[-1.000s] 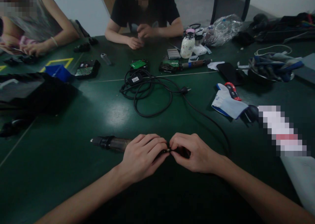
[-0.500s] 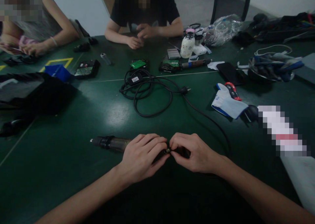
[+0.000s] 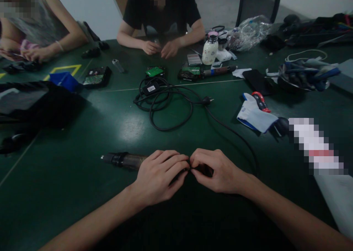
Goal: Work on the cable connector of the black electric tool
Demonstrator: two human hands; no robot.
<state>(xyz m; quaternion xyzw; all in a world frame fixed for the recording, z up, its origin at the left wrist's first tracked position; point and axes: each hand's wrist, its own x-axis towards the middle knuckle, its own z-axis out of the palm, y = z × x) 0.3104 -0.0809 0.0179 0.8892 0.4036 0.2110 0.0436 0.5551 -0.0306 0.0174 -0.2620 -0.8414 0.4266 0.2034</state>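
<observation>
Lying on a dark green table (image 3: pixel 82 185), nearer the viewer than the black cable coil (image 3: pixel 168 130), a brown-and-black electric screwdriver (image 3: pixel 128 161) points left. The left hand (image 3: pixel 162 175) is clamped over its rear half. The right hand (image 3: pixel 217 172) has thumb and fingertips pinched together at the tool's tail on a dark piece (image 3: pixel 191 167), mostly hidden by the fingers.

The tabletop is smooth, catching a soft glare left of the coil, and thin pale lines cross it. The room is dim, with pale walls, a grey floor and one mesh-backed chair (image 3: pixel 259 6) beyond the coil to the right.

Counted outward: one two-pin plug (image 3: pixel 207 101) at the coil's right; three black units with exposed circuit boards, two behind the coil (image 3: pixel 154 72) (image 3: pixel 190 73) and one to its left (image 3: pixel 97 77); a second screwdriver (image 3: pixel 219 71) behind and right; one blue box (image 3: pixel 64 81) to the left; one white-and-blue glove (image 3: pixel 256 115) to the right; one patterned bottle (image 3: pixel 210 52) behind and right. Two people sit beyond the coil, one straight behind (image 3: pixel 162 14), one to the left (image 3: pixel 52 27).
</observation>
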